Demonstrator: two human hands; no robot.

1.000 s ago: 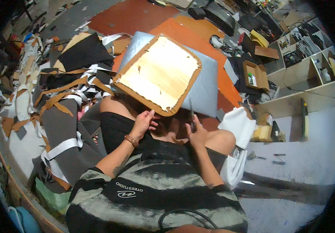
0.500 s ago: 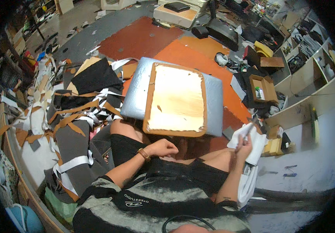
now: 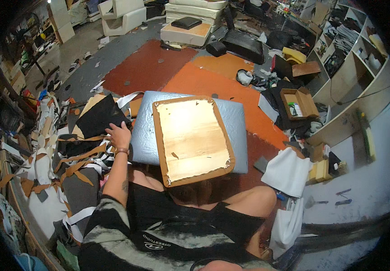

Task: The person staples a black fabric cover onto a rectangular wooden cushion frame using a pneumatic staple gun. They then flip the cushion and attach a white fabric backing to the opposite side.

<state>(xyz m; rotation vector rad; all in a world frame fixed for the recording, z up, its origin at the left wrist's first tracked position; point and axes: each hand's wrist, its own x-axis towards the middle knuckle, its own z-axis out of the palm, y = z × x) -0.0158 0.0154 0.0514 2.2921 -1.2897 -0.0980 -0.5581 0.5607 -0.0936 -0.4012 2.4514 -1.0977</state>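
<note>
My left hand [image 3: 120, 136] reaches out to the left with its fingers spread and nothing in it. Its fingertips are at the near edge of a black fabric piece [image 3: 99, 118]; contact is hard to tell. In front of me a rectangular panel [image 3: 194, 140] lies with its cream back facing up. Brown covering material is folded over its rim, with ragged cut edges inside. The panel rests slightly askew on a silver-blue padded block [image 3: 237, 135] and overhangs the block's near side. My right hand does not show; it is somewhere low on the right.
Brown and white offcut strips [image 3: 79, 167] are heaped at my left. White sheet material [image 3: 287, 171] lies beside my right knee. An open cardboard box [image 3: 299, 104] and white shelving [image 3: 353, 74] stand to the right. Foam-like white blocks [image 3: 186, 34] are stacked at the back.
My left hand has gone from my lap out to the left, its fingers opening. My right hand, which held a pointed tool, has dropped from view. The panel is turned slightly counterclockwise on the block.
</note>
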